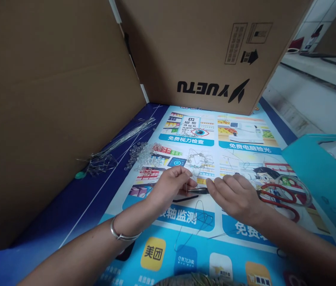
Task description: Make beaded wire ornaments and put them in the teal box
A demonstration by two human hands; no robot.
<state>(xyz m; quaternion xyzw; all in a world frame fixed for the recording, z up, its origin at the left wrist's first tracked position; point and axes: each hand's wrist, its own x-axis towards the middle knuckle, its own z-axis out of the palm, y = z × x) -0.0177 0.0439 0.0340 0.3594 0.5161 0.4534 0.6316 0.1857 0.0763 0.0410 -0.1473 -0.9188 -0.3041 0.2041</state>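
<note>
My left hand [170,183] is closed in a pinch on a thin wire [186,187], of which only a short length shows below the fingertips. My right hand [235,195] wraps round a pair of pliers [198,191], mostly hidden in the fist. The dark jaws point left and meet the wire at the left fingertips; whether they grip it I cannot tell. Just beyond the hands lies a loop of clear beads [198,160] with wire ends sticking out. A pile of loose clear beads [145,156] sits farther left.
A bundle of thin wires [129,135] lies by the left cardboard wall [51,99]. Another printed cardboard panel [209,47] stands at the back. Red-handled scissors [277,192] rest right of my right hand, near a teal box [325,167]. Bent loose wire [197,222] lies in front.
</note>
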